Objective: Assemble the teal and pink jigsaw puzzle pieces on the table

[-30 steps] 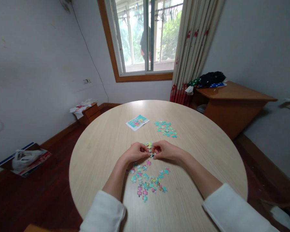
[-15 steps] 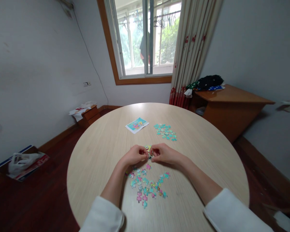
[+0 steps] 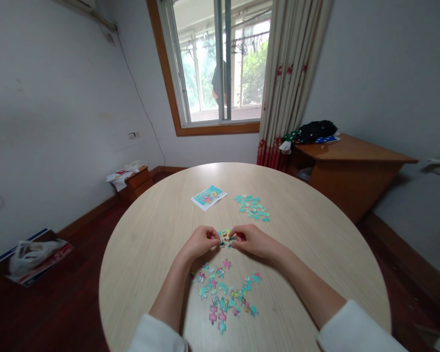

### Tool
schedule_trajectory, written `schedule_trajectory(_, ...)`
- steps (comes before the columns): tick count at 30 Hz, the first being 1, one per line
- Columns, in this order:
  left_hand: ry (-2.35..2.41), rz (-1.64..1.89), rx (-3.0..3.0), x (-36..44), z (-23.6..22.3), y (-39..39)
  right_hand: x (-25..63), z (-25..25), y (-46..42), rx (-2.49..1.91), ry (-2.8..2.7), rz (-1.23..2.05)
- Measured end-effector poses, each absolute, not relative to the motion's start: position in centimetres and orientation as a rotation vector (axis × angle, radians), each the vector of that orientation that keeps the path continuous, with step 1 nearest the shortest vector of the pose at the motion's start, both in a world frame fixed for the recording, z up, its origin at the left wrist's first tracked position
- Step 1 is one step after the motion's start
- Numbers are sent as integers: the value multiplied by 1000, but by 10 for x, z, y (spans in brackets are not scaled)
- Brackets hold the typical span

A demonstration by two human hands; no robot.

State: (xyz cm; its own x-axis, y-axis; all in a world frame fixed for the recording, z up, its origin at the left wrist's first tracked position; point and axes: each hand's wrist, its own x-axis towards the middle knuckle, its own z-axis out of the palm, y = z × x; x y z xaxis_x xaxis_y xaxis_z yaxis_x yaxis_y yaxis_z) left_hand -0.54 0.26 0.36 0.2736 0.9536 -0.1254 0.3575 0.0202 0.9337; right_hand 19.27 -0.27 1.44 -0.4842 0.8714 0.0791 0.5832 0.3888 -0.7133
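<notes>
A small joined patch of jigsaw puzzle pieces [image 3: 225, 235], yellow with a cartoon face at the top, lies on the table between my hands. My left hand [image 3: 202, 241] pinches its left edge with thumb and forefinger. On the opposite side, my right hand [image 3: 253, 239] has its fingertips closed on the patch's right edge, and they partly cover it. Nearer to me lie loose jigsaw pieces [image 3: 223, 288] in turquoise, pink and yellow. Beyond my right hand is another group of mostly turquoise pieces [image 3: 252, 207]. A printed reference picture [image 3: 209, 197] rests beyond my left hand.
The round wooden table [image 3: 143, 244] carries everything I handle. A brown desk [image 3: 359, 147] with dark cloth stands at the right. By the left wall are a small wooden cabinet [image 3: 139, 180] and a plastic bag [image 3: 31, 256]. A person [image 3: 218, 83] is visible through the window.
My view has tipped up slightly, so the table appears lower. The hands have parted a little at the joined patch, and more of its yellow face shows between them.
</notes>
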Motion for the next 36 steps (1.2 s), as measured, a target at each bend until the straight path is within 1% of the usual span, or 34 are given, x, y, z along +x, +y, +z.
schedule_trajectory(16, 1294, 661, 1625, -5, 7, 0, 192, 13, -2, -1222, -2253, 869)
schedule_trajectory(29, 1312, 726, 1617, 1, 0, 1, 191, 14, -2, -1194, -2296, 881)
schedule_trajectory(36, 1354, 702, 1635, 3, 3, -2, 191, 16, -4, -1217, -2294, 887)
